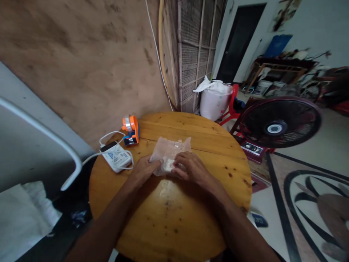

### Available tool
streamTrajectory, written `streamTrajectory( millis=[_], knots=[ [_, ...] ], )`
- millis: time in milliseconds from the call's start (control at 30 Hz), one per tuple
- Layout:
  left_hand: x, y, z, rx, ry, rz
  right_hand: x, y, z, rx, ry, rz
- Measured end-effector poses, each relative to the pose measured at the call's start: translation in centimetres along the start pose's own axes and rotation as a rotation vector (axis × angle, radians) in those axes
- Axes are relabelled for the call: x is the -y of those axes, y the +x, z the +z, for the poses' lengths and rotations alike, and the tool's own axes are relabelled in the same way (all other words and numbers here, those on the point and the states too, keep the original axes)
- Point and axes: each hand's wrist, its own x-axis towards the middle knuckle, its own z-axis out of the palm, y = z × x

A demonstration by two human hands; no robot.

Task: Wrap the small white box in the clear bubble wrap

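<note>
A pinkish, see-through sheet of bubble wrap (pixel 167 147) lies on the round wooden table in front of me. Near its front edge, a small whitish item (pixel 168 165) shows on or inside the wrap; its kind is too unclear to name. My left hand (pixel 147 168) grips the wrap's left corner, thumb on top. From the right, my right hand (pixel 189 165) bends its fingers over the wrap and the whitish item, pinching at its right side. The fingertips of both hands are partly hidden.
Left on the table (pixel 152 127) are a white power bank (pixel 116 159) with a cable and an orange tape dispenser (pixel 131 125). A brown wall (pixel 89 65) rises behind. To the right stands a dark fan (pixel 275 127), near a white sack (pixel 215 100) and a red chair (pixel 233 103).
</note>
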Motion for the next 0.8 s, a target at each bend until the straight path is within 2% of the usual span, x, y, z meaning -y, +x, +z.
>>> streamTrajectory(
  millis=[100,233,467,633,700,800],
  knots=[
    [0.4,0.2,0.0,0.042,-0.011,-0.061,0.2,0.0,-0.1,-0.009,0.002,0.012],
    [1.0,0.7,0.2,0.016,0.001,-0.105,0.5,-0.2,-0.2,-0.036,-0.015,0.010],
    [2.3,1.4,0.3,0.019,0.144,-0.122,0.9,-0.4,-1.0,0.030,-0.062,0.014],
    [1.1,0.9,0.5,0.042,0.179,-0.244,1.0,-0.4,-1.4,0.045,-0.055,0.017],
    [0.5,0.7,0.5,0.016,0.192,-0.284,1.0,-0.4,-1.3,0.055,-0.045,0.014],
    [0.8,1.0,0.7,0.006,0.244,-0.262,0.9,-0.3,-1.3,0.068,-0.053,0.016]
  ],
)
